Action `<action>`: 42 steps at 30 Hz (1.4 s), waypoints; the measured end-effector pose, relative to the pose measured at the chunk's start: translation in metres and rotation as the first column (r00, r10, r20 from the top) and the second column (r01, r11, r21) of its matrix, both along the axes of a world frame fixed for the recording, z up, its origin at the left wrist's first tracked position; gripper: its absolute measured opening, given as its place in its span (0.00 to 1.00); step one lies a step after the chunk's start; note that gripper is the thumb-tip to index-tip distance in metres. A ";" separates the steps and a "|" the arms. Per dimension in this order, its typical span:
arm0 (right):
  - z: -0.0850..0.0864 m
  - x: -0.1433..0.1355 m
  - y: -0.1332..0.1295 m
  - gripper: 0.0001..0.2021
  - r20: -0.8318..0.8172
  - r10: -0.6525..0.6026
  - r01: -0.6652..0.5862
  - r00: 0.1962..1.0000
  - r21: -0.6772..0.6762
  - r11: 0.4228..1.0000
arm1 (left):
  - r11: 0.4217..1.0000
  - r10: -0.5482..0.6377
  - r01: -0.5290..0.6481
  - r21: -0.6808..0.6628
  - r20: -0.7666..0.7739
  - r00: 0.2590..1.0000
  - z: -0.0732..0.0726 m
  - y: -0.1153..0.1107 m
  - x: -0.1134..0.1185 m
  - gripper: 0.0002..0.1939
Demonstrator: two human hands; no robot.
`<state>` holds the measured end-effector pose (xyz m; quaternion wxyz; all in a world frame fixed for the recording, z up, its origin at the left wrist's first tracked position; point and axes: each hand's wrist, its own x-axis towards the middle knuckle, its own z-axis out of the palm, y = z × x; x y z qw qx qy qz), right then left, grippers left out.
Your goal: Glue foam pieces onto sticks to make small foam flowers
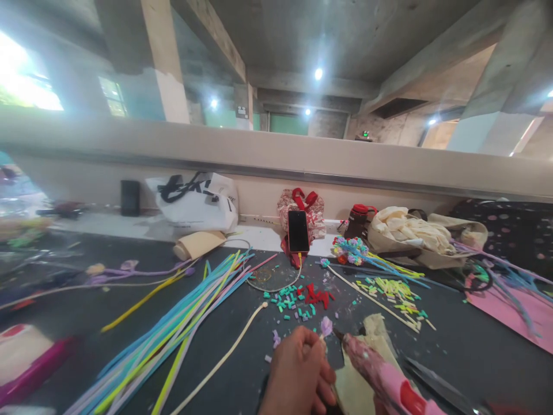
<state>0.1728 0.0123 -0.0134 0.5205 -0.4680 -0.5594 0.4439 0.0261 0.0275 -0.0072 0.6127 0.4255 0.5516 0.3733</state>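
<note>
Concrete beams overhang a dark table (475, 351) where the left hand (298, 374) pinches a purple-tipped stick (325, 327).

Only one hand really shows here, the left hand (298, 374), low in the middle of the shot with the back of it facing up toward the camera. The fingers are curled in tight and the thumb and fingertips are pinched together at the top, knuckles bunched (a small, fiddly kind of grip). The wrist runs straight down out of the bottom edge, so no forearm is visible. The right hand is pretty much out of frame at the bottom right, can't tell its pose.
</note>
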 end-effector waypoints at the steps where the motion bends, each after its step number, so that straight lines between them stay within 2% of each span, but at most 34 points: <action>1: -0.002 -0.003 0.008 0.09 0.010 -0.002 0.002 1.000 0.011 1.000 | 0.999 0.008 -0.006 0.034 -0.048 0.999 0.002 -0.001 -0.001 0.05; 4: -0.008 -0.007 0.021 0.09 0.034 -0.011 0.009 0.999 0.041 0.999 | 0.994 0.031 -0.011 0.108 -0.185 0.982 0.006 -0.003 -0.004 0.05; 7: -0.013 -0.009 0.024 0.08 0.050 -0.015 0.012 0.999 0.070 0.997 | 0.986 0.040 0.011 0.168 -0.298 0.954 0.005 -0.004 -0.006 0.05; 14: -0.018 -0.012 0.024 0.05 0.061 -0.010 0.003 0.998 0.115 0.993 | 0.956 0.020 0.111 0.270 -0.439 0.898 0.002 -0.002 -0.009 0.07; 24: -0.016 -0.017 0.023 0.07 0.078 0.006 -0.015 0.997 0.112 0.994 | 0.962 0.008 0.124 0.243 -0.480 0.877 0.004 -0.004 -0.012 0.08; 34: -0.001 -0.018 0.018 0.08 0.139 0.021 -0.032 0.990 0.080 0.996 | 0.969 0.049 0.046 0.243 -0.373 0.927 0.007 -0.005 -0.013 0.07; 42: 0.003 -0.019 0.005 0.09 0.170 0.031 -0.047 0.985 0.091 0.995 | 0.960 0.055 0.076 0.270 -0.446 0.894 0.006 -0.003 -0.014 0.07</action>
